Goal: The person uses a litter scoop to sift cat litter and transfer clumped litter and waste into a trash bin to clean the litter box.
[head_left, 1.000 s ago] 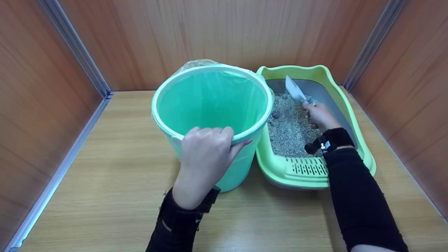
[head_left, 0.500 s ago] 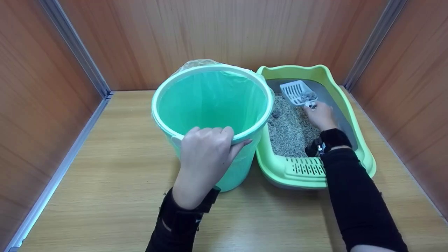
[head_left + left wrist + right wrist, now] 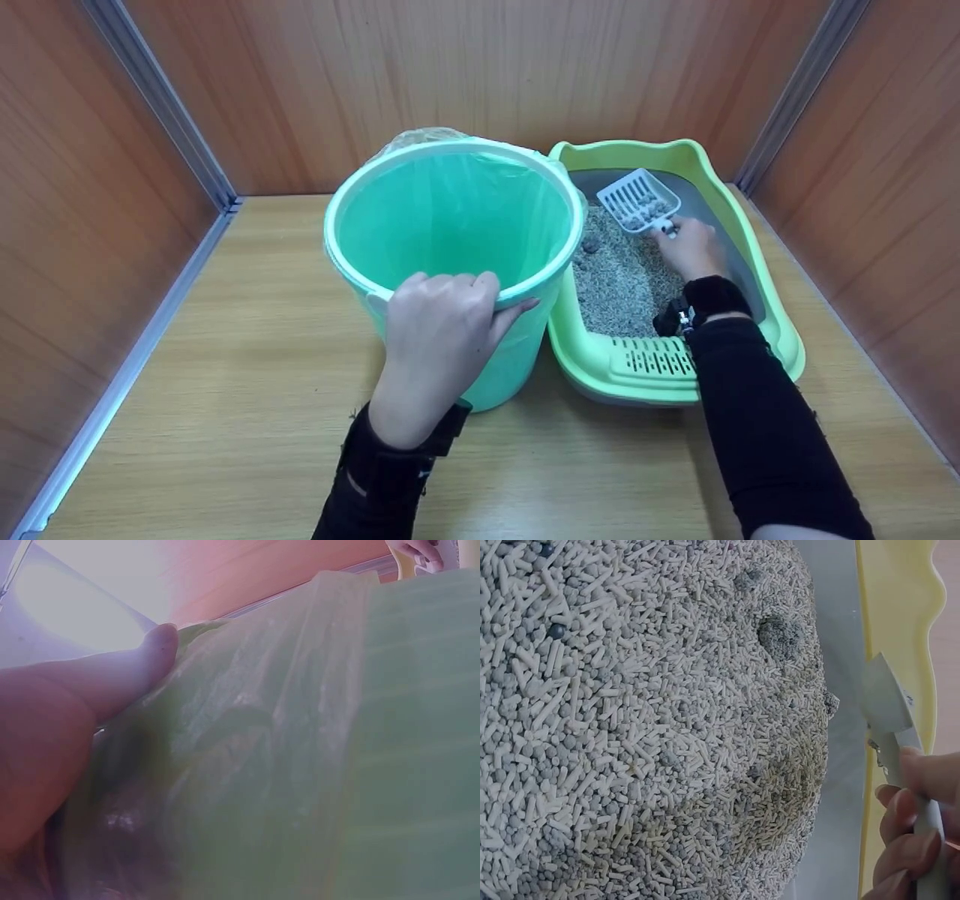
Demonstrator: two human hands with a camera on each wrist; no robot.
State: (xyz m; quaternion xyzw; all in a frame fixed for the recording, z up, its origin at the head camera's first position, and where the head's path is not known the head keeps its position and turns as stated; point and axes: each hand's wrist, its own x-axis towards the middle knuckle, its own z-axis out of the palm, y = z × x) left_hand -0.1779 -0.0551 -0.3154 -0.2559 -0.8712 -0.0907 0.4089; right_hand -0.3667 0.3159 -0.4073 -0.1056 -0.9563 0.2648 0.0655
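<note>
Scoop, head view: above the far part of the litter box (image 3: 589,349); the scoop's (image 3: 630,199) long axis runs diagonally, blade pointing far-left.
Right hand (image 3: 691,249): fingers curled round the handle, forearm reaching forward.
Left hand (image 3: 442,307): grips the bin's (image 3: 514,364) near rim, knuckles up.
Thumb, left wrist view: stretched along the bag (image 3: 262,705).
Scoop, right wrist view: edge-on, blade tilting up-left, fingers wrapped tightly.

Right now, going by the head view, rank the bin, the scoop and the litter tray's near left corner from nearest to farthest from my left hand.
1. Bin: touching; your left hand grips its near rim.
2. Litter tray's near left corner: right of the bin.
3. Scoop: farther back, right, in your right hand.
</note>
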